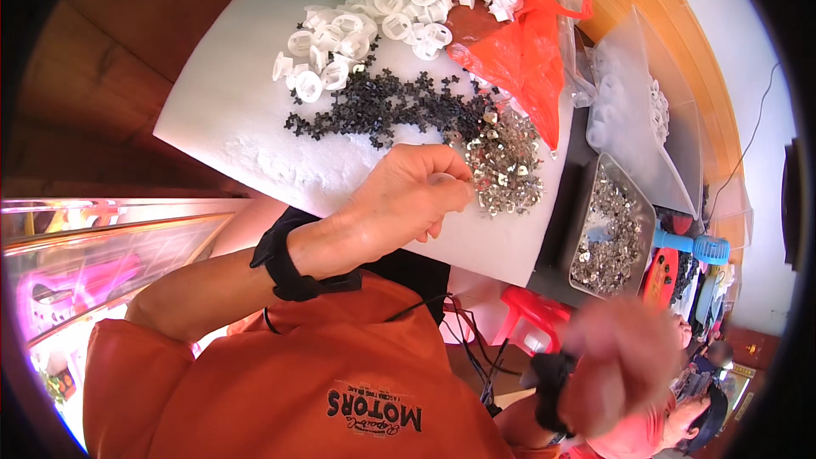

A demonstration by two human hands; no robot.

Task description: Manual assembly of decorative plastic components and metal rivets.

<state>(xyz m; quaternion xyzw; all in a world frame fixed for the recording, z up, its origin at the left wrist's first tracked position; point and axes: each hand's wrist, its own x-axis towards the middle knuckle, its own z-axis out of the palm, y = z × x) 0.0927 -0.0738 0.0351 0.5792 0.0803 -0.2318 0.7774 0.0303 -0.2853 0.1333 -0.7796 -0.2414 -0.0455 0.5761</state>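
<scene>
Currently, metal clips (515, 191) lie heaped on the white foam (255, 149), touching black pieces (374, 106). Your left hand (406, 195) is pinched closed beside them, contents unclear; a light pinch should separate clips best. Your right hand (625, 361): blurred, grip unreadable.

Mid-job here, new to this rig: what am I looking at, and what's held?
There is no machine, just someone's bare left hand and right hand. The one picture comes from a fisheye camera on their head, looking down, so straight edges bend. On the white sheet lie white plastic parts, small black pieces, shiny metal pieces and a red bag; a metal tray to the right holds more. The left hand is curled beside the shiny pile, apparently pinching; I cannot tell whether it grips a piece. The right hand is off the sheet and blurred, so what it holds, if anything, is unclear.
</scene>
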